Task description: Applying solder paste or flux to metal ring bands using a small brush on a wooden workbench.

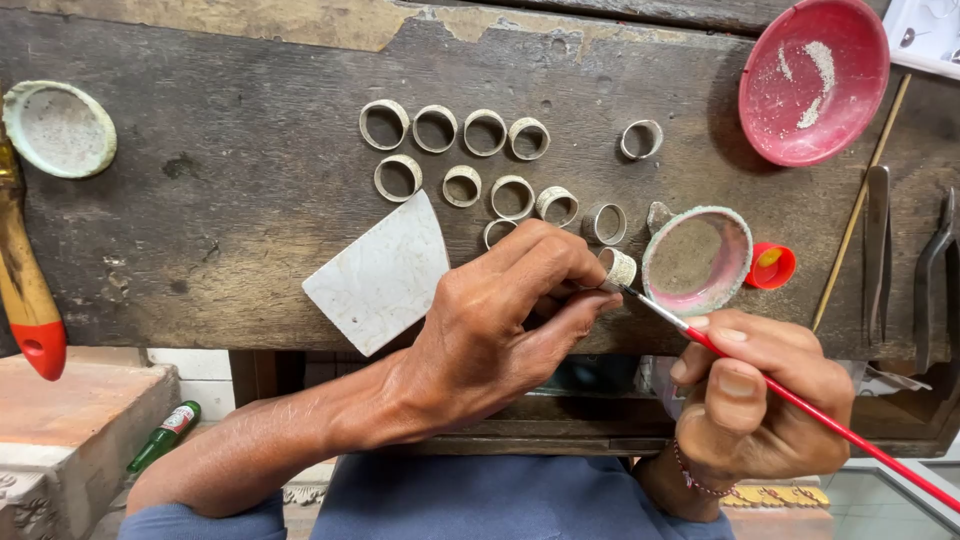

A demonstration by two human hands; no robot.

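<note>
Here, well to the left of both hands, a pale green lid [58,128] lies rim-up on the dark wooden workbench [230,190], with a red-tipped wooden handle [27,290] below it. Nearer in, a white broken tile [385,275] lies just left of the left hand [500,320], and two rows of loose metal rings [470,160] lie beyond its knuckles.

The left hand is closed in a pinch: thumb and fingertips grip one pale, wide-banded ring [618,267] at the hand's far right edge, its opening not clearly seen. To the right and nearer the body, the right hand [755,400] is curled around a red-handled paintbrush [800,400]. The brush's long axis runs from lower right up to upper left, so its dark tip meets the held ring's near right side; the tip looks to be touching the band. The left hand is plainly the nearer one to the ring.

Just beyond the right hand sits a pink-rimmed dish [700,262], touching a small red cap [772,266]. Farther right lie a thin stick [860,205], a flat metal tool [877,250] and pliers [935,275], below a red bowl [815,80] holding white powder.
</note>
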